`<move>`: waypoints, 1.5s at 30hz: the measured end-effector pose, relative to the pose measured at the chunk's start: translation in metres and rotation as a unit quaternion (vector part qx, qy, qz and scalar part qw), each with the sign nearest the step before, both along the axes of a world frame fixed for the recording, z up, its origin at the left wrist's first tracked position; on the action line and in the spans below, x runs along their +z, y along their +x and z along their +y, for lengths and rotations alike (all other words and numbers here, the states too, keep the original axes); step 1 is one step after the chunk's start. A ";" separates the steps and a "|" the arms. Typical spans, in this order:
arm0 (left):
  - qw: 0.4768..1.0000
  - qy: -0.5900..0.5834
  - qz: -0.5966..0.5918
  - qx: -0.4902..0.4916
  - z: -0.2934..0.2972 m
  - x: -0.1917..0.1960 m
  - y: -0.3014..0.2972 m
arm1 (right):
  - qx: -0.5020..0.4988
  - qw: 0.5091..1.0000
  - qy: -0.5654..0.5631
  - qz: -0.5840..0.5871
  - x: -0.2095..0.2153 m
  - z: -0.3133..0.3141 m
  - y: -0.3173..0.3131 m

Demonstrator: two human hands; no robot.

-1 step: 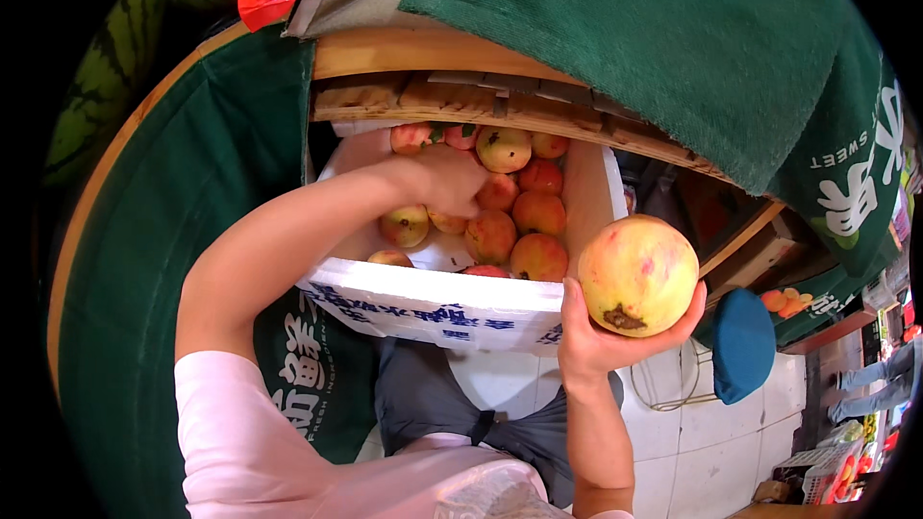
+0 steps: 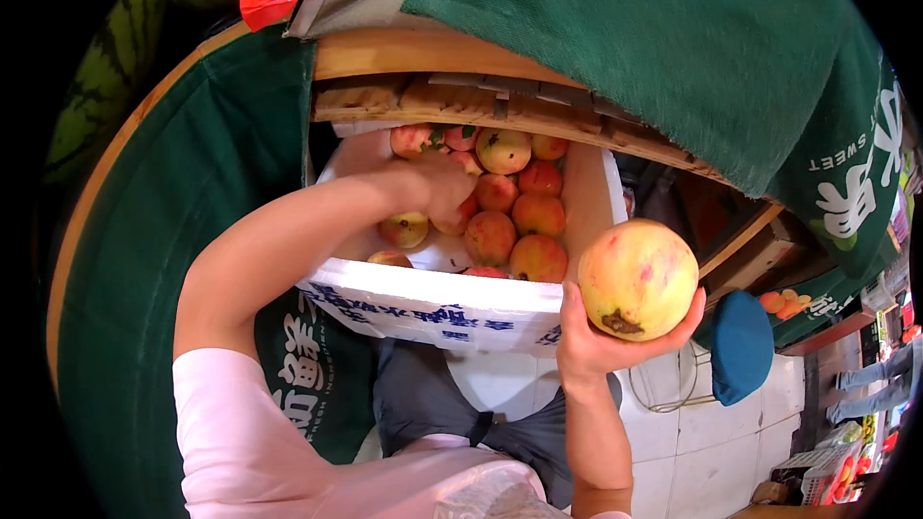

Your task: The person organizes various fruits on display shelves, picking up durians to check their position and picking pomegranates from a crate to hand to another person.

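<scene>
A large yellow pomegranate (image 2: 638, 279) with pink blotches and a brown scar low on its side rests in my right hand (image 2: 601, 346). The fingers and thumb wrap round it from below, to the right of a white foam box (image 2: 433, 303). My left hand (image 2: 440, 183) reaches down inside the box, its fingers curled over a reddish pomegranate (image 2: 460, 218) that they partly hide. Several red and yellow pomegranates (image 2: 491, 237) lie around that hand, mostly to its right and beyond it. One with small dark spots (image 2: 503, 150) sits near the far wall.
Above the box runs a wooden shelf edge (image 2: 433, 101), with a green cloth (image 2: 625, 48) hanging over it. Another green cloth panel (image 2: 192, 183) is at the left, near watermelons (image 2: 115, 67). A blue-topped stool (image 2: 741, 348) stands at the right. Farther right, a person's legs (image 2: 875, 384) show.
My left hand has shifted slightly left and back within the box, uncovering a pomegranate beyond its knuckles. My right hand still holds the yellow pomegranate in nearly the same place.
</scene>
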State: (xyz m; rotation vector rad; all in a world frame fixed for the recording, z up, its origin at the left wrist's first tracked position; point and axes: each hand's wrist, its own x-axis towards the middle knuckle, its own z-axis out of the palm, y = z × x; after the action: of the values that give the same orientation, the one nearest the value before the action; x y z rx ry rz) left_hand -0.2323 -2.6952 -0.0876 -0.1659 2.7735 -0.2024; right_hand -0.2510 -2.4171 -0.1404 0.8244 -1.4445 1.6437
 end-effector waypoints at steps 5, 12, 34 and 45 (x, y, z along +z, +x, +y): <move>0.990 -0.114 -0.075 -0.047 -0.028 -0.056 -0.009 | 0.013 0.999 -0.040 0.011 -0.004 -0.002 0.000; 0.998 -0.042 -0.045 0.016 -0.030 -0.041 -0.009 | -0.011 0.999 -0.011 0.039 -0.008 -0.001 -0.001; 0.725 0.399 0.538 -0.161 0.265 0.041 0.018 | 0.410 0.731 -0.458 -0.295 0.028 0.073 -0.035; 0.951 0.165 0.253 -0.061 0.107 0.067 -0.019 | 0.378 0.658 -0.508 -0.408 0.008 0.104 -0.034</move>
State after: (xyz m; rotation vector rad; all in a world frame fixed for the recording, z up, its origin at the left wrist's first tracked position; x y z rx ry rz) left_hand -0.2508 -2.5880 -0.0203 0.0489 3.2732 0.3237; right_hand -0.2850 -2.3131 -0.1320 -0.1104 -0.2653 3.2378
